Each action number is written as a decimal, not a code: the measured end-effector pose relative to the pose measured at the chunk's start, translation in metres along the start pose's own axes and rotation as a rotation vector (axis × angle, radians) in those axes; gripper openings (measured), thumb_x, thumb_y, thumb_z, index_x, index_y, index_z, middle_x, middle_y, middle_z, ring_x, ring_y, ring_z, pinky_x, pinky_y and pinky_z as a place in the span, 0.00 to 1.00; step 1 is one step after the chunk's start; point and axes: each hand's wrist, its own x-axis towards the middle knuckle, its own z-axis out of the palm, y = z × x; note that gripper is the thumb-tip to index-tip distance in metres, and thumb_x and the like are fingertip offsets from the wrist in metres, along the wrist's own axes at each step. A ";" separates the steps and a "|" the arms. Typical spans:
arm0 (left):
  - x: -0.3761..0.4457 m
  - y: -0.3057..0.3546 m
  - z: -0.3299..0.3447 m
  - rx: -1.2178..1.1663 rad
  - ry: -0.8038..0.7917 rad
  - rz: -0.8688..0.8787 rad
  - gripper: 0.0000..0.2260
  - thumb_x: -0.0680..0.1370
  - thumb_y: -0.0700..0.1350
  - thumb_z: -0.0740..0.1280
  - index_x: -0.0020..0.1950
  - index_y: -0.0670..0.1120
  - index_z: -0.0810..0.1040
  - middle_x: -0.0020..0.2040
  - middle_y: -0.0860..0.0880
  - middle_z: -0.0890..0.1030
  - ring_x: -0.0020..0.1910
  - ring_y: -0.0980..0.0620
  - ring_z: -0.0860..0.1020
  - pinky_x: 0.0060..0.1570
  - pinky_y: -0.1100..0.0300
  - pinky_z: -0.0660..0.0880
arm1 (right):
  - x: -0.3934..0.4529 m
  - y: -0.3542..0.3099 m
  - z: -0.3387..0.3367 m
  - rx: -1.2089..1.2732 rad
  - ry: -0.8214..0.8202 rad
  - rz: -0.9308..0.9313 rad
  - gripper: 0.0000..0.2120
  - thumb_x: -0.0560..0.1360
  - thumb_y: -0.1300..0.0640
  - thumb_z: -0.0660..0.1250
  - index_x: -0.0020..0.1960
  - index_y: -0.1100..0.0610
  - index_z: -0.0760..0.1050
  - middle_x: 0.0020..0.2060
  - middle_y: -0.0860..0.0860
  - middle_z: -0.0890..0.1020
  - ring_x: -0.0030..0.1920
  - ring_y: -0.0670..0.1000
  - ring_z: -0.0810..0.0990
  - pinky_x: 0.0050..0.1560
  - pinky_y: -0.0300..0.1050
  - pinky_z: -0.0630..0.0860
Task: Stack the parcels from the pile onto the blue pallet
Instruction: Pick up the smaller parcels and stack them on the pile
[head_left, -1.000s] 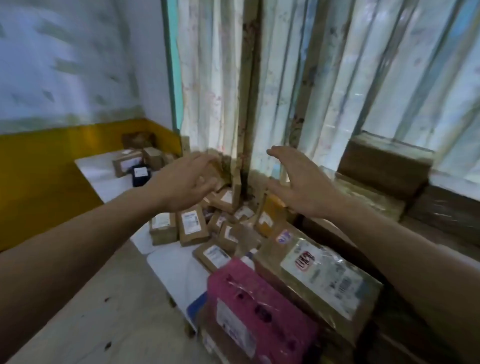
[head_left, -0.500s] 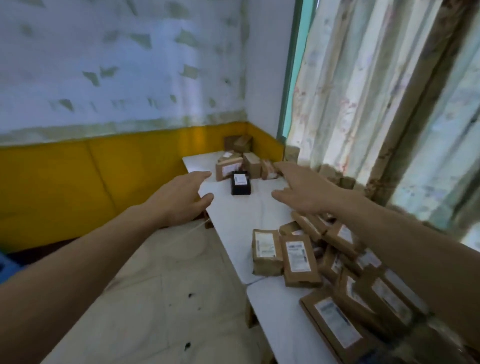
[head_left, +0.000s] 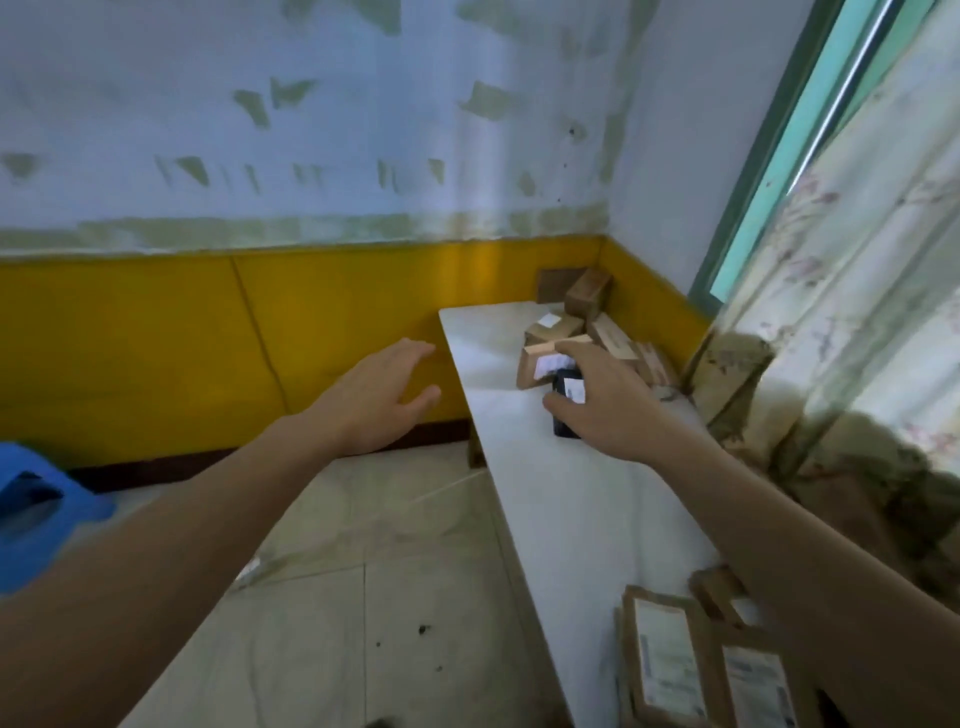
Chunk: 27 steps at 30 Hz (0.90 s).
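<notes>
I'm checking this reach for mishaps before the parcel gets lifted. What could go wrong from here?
1. The right hand closes over the small black parcel from above with fingertips only; a shallow pinch might let it slip.
2. A tilted brown box leans right behind that parcel, so lifting may knock it over.
3. The left hand hangs open off the white table, giving no support if the parcel drops.
</notes>
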 end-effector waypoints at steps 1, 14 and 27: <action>0.020 -0.021 0.002 -0.007 -0.003 -0.003 0.28 0.84 0.54 0.61 0.82 0.46 0.59 0.82 0.48 0.61 0.81 0.51 0.55 0.77 0.55 0.55 | 0.024 -0.003 0.014 0.011 -0.007 -0.005 0.28 0.80 0.49 0.69 0.76 0.55 0.67 0.71 0.53 0.75 0.72 0.56 0.72 0.71 0.51 0.69; 0.311 -0.184 0.037 -0.163 -0.091 0.042 0.25 0.84 0.52 0.62 0.80 0.46 0.64 0.80 0.49 0.65 0.78 0.51 0.63 0.72 0.58 0.61 | 0.297 0.034 0.102 0.142 0.109 0.316 0.24 0.81 0.55 0.67 0.76 0.54 0.68 0.72 0.52 0.73 0.70 0.55 0.72 0.66 0.48 0.71; 0.633 -0.222 0.192 -0.186 -0.336 0.041 0.23 0.84 0.49 0.63 0.78 0.44 0.66 0.78 0.47 0.68 0.76 0.49 0.66 0.70 0.60 0.62 | 0.587 0.302 0.153 0.117 0.163 0.731 0.19 0.78 0.56 0.68 0.68 0.55 0.73 0.61 0.56 0.77 0.58 0.59 0.78 0.54 0.52 0.78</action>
